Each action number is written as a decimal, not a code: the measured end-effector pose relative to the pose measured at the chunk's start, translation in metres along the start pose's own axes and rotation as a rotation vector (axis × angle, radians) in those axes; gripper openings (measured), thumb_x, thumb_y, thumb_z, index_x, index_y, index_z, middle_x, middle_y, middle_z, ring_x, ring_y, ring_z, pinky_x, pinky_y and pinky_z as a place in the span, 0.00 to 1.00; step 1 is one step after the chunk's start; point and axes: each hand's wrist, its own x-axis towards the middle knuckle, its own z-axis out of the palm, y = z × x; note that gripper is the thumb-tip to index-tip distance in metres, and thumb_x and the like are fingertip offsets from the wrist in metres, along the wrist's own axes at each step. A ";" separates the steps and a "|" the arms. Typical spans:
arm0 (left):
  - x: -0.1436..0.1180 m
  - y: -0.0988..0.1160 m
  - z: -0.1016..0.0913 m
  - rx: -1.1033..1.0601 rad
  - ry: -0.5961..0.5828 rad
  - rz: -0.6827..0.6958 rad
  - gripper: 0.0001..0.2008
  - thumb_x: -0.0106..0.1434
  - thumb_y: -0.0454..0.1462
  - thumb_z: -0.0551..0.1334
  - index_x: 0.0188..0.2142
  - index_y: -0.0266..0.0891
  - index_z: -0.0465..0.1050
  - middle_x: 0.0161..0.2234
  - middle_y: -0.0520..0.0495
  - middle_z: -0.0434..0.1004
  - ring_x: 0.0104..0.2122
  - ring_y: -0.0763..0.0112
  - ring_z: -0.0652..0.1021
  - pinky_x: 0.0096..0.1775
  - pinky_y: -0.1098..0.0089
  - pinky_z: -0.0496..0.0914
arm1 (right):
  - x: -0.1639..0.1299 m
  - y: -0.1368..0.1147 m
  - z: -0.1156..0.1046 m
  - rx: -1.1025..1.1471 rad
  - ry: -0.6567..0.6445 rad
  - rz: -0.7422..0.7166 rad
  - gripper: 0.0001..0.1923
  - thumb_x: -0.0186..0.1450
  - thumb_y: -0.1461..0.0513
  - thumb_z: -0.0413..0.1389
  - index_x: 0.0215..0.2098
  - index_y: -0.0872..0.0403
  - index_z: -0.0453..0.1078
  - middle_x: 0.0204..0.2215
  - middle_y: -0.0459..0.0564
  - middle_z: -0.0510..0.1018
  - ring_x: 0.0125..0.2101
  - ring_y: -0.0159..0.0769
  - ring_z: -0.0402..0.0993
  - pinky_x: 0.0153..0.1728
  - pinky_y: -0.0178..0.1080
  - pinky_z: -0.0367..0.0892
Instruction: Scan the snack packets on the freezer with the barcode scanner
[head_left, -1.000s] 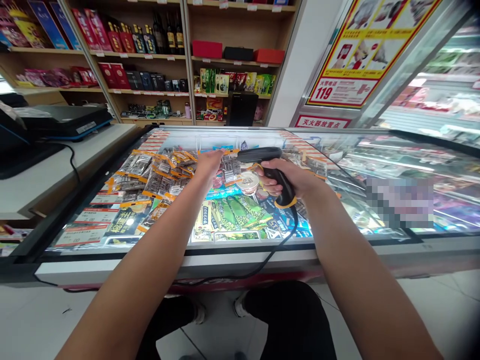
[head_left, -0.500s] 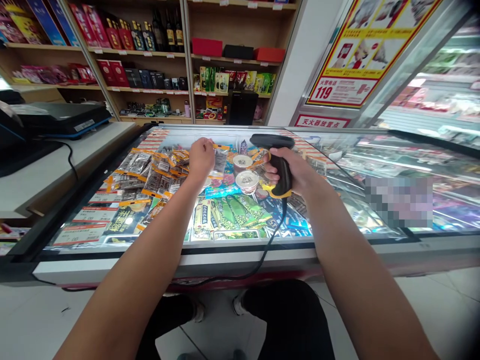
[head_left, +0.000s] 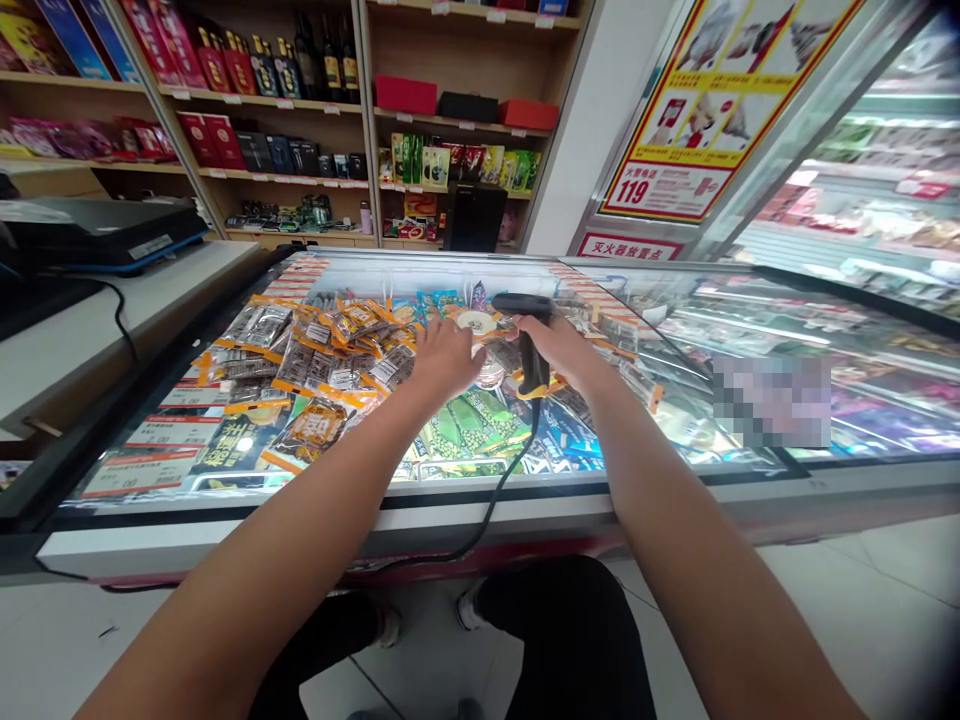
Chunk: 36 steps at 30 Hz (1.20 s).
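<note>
Right hand point(head_left: 559, 345) grips scanner point(head_left: 527, 335); left hand point(head_left: 444, 362) just beside.

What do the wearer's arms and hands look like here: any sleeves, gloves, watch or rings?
Both forearms are bare, with no sleeves in view. The left hand and right hand wear no gloves, and no watch, bracelet or ring is visible.

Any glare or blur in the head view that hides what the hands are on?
Head view: bright glare on the freezer glass near the left packets; edges bend from wide-angle distortion; a pixelated patch sits right; left hand and right hand with scanner stay sharp.
</note>
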 end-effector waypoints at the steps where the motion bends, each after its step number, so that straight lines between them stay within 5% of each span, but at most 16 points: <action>1: 0.000 0.006 0.003 -0.050 -0.028 -0.010 0.26 0.73 0.52 0.52 0.55 0.35 0.76 0.60 0.30 0.72 0.62 0.39 0.68 0.60 0.46 0.63 | -0.001 -0.002 0.001 0.053 -0.030 0.024 0.16 0.63 0.49 0.66 0.28 0.50 0.72 0.23 0.48 0.78 0.25 0.37 0.72 0.25 0.36 0.64; 9: 0.008 0.005 0.016 -0.289 -0.061 -0.165 0.24 0.67 0.53 0.63 0.52 0.38 0.74 0.58 0.32 0.74 0.61 0.39 0.69 0.57 0.47 0.65 | -0.009 -0.013 0.010 0.482 -0.243 0.208 0.11 0.68 0.51 0.60 0.37 0.50 0.74 0.24 0.51 0.79 0.27 0.42 0.78 0.31 0.41 0.75; 13: 0.018 -0.001 0.022 -0.528 0.053 -0.244 0.12 0.66 0.43 0.66 0.45 0.39 0.74 0.55 0.36 0.77 0.58 0.46 0.74 0.56 0.53 0.67 | -0.007 -0.012 0.009 0.539 -0.200 0.176 0.11 0.69 0.53 0.58 0.34 0.50 0.72 0.24 0.50 0.78 0.27 0.40 0.77 0.32 0.38 0.75; 18: 0.026 -0.008 0.021 -0.951 0.228 -0.272 0.05 0.67 0.35 0.64 0.41 0.39 0.70 0.41 0.43 0.80 0.40 0.63 0.79 0.42 0.65 0.72 | -0.009 -0.016 -0.001 0.593 -0.248 0.174 0.12 0.66 0.54 0.56 0.30 0.52 0.69 0.20 0.47 0.72 0.20 0.33 0.68 0.21 0.34 0.66; 24: 0.023 -0.011 0.008 -1.009 0.391 -0.275 0.06 0.67 0.34 0.63 0.43 0.41 0.68 0.37 0.48 0.77 0.30 0.70 0.76 0.34 0.68 0.69 | -0.020 -0.019 -0.007 0.441 -0.504 0.196 0.11 0.61 0.54 0.59 0.29 0.52 0.68 0.18 0.45 0.67 0.17 0.32 0.62 0.17 0.35 0.62; 36: 0.018 -0.010 0.003 -0.969 0.400 -0.270 0.06 0.67 0.34 0.63 0.44 0.42 0.69 0.40 0.46 0.79 0.32 0.69 0.78 0.34 0.67 0.73 | -0.017 -0.014 -0.003 0.384 -0.512 0.131 0.12 0.60 0.53 0.60 0.28 0.52 0.67 0.18 0.45 0.67 0.17 0.32 0.63 0.18 0.35 0.63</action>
